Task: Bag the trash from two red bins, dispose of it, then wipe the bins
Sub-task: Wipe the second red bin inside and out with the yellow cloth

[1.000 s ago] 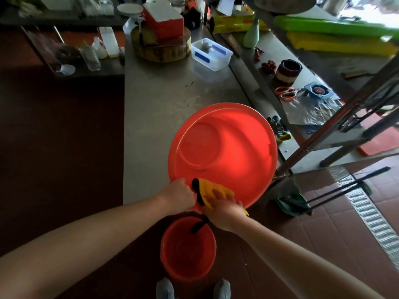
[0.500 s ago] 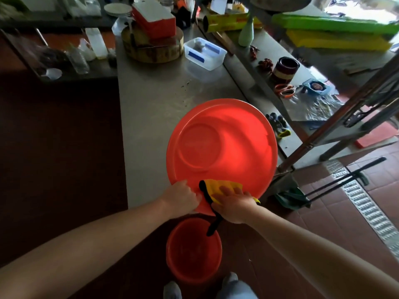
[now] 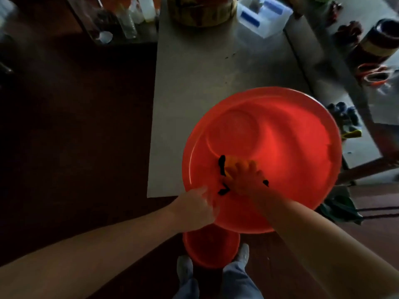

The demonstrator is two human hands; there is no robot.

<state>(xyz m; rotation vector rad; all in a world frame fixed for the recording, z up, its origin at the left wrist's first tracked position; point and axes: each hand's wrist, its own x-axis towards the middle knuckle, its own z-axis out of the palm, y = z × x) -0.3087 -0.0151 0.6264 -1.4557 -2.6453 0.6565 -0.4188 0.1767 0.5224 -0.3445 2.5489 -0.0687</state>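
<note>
Two red bins: the small bin [image 3: 210,247] stands on the floor between the feet; the large bin [image 3: 280,130] overhangs the bench's [image 3: 194,83] near edge, left hand [image 3: 194,210] curled round its rim, right hand [image 3: 246,180] pressing a yellow cloth [image 3: 230,164] flat inside. Toward the far edge, a clear tub's [image 3: 262,16] blue label is unreadable.

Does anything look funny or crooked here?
The big red bin is tipped on its side, hanging over the table edge. The left hand holds its rim while the right hand presses a yellow cloth inside it.
</note>
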